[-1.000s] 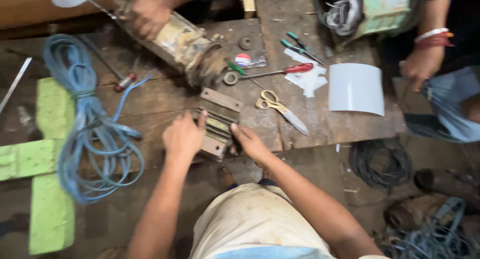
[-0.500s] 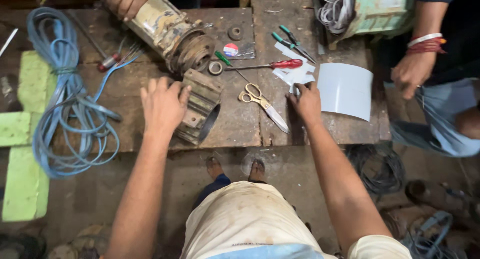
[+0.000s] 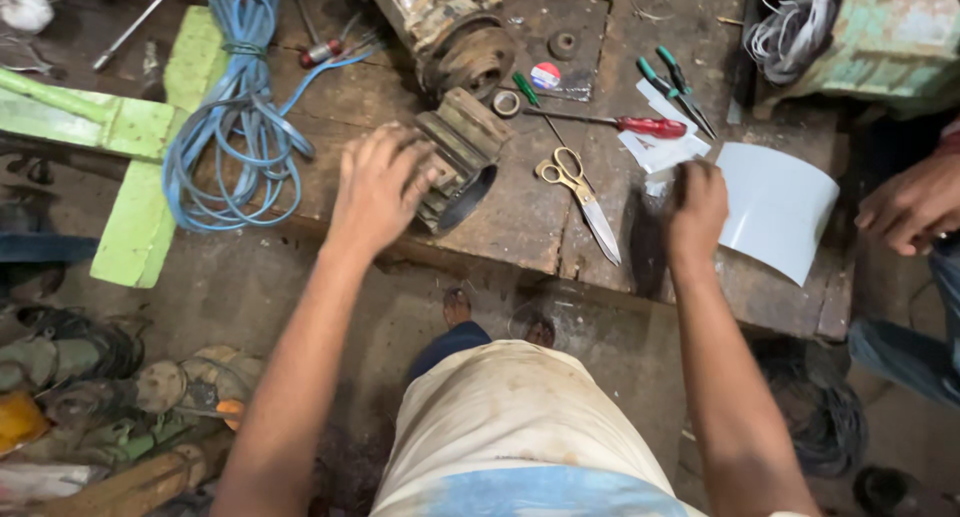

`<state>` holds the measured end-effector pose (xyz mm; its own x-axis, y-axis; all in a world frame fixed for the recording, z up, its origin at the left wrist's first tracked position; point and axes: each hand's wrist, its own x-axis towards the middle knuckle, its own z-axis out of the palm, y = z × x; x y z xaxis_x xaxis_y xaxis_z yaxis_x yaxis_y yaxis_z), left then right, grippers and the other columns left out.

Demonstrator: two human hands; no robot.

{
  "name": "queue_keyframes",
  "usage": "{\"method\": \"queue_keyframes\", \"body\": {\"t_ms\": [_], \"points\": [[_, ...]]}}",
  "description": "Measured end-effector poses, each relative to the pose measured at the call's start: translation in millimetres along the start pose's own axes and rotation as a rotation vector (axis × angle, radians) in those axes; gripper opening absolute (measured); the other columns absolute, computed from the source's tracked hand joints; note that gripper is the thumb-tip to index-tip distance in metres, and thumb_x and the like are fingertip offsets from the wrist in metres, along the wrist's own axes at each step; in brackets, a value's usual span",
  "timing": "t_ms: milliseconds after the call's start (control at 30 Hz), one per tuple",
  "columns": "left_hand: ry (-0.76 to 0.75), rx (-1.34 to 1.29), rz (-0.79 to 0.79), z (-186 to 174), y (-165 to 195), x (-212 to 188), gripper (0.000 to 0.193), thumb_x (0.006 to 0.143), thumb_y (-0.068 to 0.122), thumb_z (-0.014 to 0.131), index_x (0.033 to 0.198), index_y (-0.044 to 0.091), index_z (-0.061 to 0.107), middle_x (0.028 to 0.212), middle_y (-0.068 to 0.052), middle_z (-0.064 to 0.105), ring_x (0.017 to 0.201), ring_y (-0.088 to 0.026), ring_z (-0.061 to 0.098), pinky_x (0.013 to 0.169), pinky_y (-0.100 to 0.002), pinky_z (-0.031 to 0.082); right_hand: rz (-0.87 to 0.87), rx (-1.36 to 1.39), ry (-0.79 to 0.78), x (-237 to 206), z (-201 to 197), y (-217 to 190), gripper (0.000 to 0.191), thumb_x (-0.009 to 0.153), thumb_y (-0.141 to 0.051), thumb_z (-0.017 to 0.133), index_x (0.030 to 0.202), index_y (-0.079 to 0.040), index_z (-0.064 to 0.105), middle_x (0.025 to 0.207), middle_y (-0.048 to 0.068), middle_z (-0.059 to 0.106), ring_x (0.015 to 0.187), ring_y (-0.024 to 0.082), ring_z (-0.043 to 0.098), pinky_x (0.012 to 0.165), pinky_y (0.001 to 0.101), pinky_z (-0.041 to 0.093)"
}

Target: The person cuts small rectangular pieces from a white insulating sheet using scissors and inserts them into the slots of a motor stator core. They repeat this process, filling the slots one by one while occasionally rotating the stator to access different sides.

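My left hand (image 3: 380, 184) rests with spread fingers on a ribbed metal stator core (image 3: 462, 157) lying on its side on the wooden workbench (image 3: 520, 227). My right hand (image 3: 697, 205) pinches the left edge of a curled pale sheet of insulating paper (image 3: 780, 209) at the bench's right side. Yellow-handled scissors (image 3: 580, 187) lie between my two hands. A red-handled screwdriver (image 3: 640, 127) lies just behind the scissors.
A rusty motor body (image 3: 450, 27) lies at the back of the bench, with blue coiled cable (image 3: 235, 127) to its left. Green-handled pliers (image 3: 675, 77) and a tape roll (image 3: 507, 103) lie near the screwdriver. Another person's hand (image 3: 915, 207) is at the right edge. A green motor housing (image 3: 880, 27) stands back right.
My right hand has left the stator core and moved right to the paper sheet's edge. My left hand stays on the core, which now lies on its side.
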<state>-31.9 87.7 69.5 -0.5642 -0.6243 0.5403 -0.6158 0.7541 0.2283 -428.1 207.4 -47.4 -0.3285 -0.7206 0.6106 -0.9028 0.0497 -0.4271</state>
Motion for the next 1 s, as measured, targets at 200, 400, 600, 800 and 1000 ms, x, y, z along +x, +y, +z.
{"method": "queue_keyframes", "body": {"t_ms": [200, 400, 600, 800, 1000], "points": [[-0.06, -0.448, -0.173, 12.9, 90.9, -31.5, 0.02, 0.098, 0.02, 0.072, 0.113, 0.008, 0.069, 0.108, -0.014, 0.068, 0.105, -0.033, 0.065, 0.094, -0.043, 0.053, 0.423, 0.623, -0.34, -34.6, -50.2, -92.3, 0.021, 0.098, -0.006, 0.064, 0.118, -0.003, 0.069, 0.09, 0.012, 0.074, 0.079, 0.018, 0.071, 0.072, 0.0321, 0.056], [-0.257, -0.821, -0.445, 36.5, 147.8, -51.4, 0.026, 0.089, 0.015, 0.076, 0.113, 0.005, 0.072, 0.103, -0.014, 0.072, 0.087, -0.028, 0.072, 0.078, -0.036, 0.058, 0.103, 0.501, -0.425, -50.7, -76.4, -147.0, 0.01, 0.09, -0.006, 0.073, 0.1, -0.004, 0.073, 0.089, 0.012, 0.072, 0.077, 0.026, 0.071, 0.069, 0.0338, 0.055], [-0.144, -0.749, -0.474, 34.6, 141.7, -50.8, 0.016, 0.087, 0.009, 0.075, 0.103, 0.006, 0.076, 0.091, -0.013, 0.075, 0.08, -0.026, 0.073, 0.069, -0.035, 0.056, -0.061, 0.61, -0.487, -30.6, -98.8, -163.8, 0.019, 0.081, -0.005, 0.077, 0.099, -0.003, 0.073, 0.095, 0.01, 0.073, 0.083, 0.025, 0.073, 0.071, 0.033, 0.057], [-0.121, -0.764, -0.493, 29.0, 133.5, -47.0, 0.013, 0.086, 0.007, 0.074, 0.099, 0.005, 0.074, 0.088, -0.013, 0.073, 0.076, -0.026, 0.072, 0.068, -0.035, 0.055, -0.13, 0.549, -0.43, -20.9, -94.9, -181.4, 0.021, 0.078, -0.008, 0.08, 0.097, -0.005, 0.074, 0.097, 0.009, 0.072, 0.085, 0.026, 0.074, 0.071, 0.0334, 0.058], [-0.114, -0.945, -0.399, 35.4, 119.5, -44.0, 0.011, 0.088, 0.003, 0.073, 0.098, 0.004, 0.075, 0.092, -0.008, 0.077, 0.085, -0.017, 0.073, 0.076, -0.03, 0.057, -0.135, 0.491, -0.367, -22.2, -84.0, -180.4, 0.017, 0.078, -0.009, 0.081, 0.089, -0.003, 0.069, 0.087, 0.009, 0.07, 0.075, 0.024, 0.07, 0.065, 0.0336, 0.055]]}}
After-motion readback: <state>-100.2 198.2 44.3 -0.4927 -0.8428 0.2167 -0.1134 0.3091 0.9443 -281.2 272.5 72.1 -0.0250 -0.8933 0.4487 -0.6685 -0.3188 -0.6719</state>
